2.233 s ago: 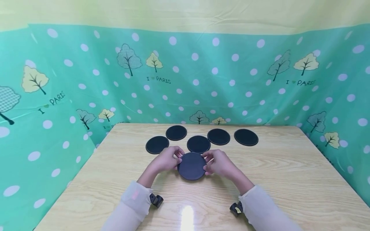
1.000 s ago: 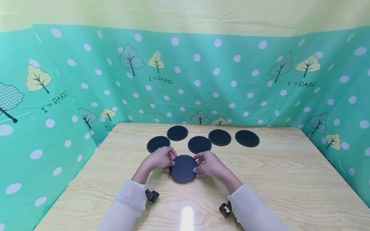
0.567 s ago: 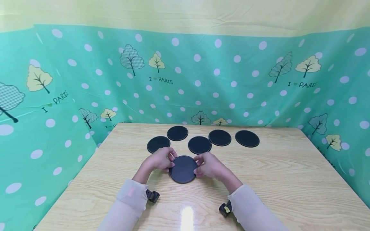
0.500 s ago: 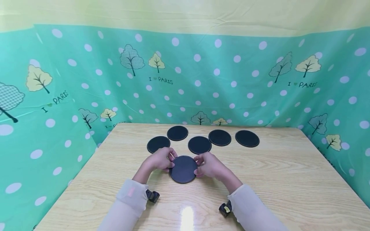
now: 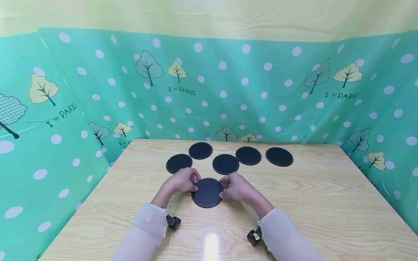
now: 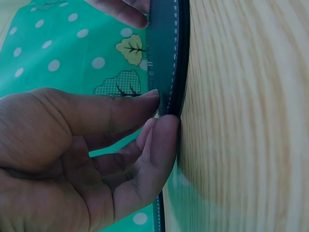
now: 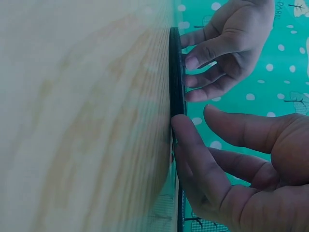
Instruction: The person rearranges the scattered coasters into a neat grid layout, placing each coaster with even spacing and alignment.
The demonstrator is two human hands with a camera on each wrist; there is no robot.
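A round black coaster (image 5: pixel 207 193) with a stitched rim lies between my hands, at or just above the tabletop. Its edge looks thick and layered in the left wrist view; I cannot tell whether another lies under it. My left hand (image 5: pixel 183 180) pinches the left edge, the thumb (image 6: pixel 149 94) over the top and a fingertip (image 6: pixel 166 125) at the side. On the opposite edge, the fingers (image 7: pixel 193 145) of my right hand (image 5: pixel 237 187) touch the rim, while its thumb (image 7: pixel 217 121) stands off from the coaster in the right wrist view.
Several more black coasters lie flat behind: far left (image 5: pixel 179 163), back left (image 5: pixel 200 150), middle (image 5: pixel 225 164), back right (image 5: pixel 248 155) and far right (image 5: pixel 279 156). The wooden table (image 5: pixel 320 203) ends at a green dotted curtain (image 5: pixel 202 87) behind and at both sides.
Over two seconds, both hands have shifted the coaster leftward and slightly nearer. In the last half second it has come down a little toward me. The other coasters stay put.
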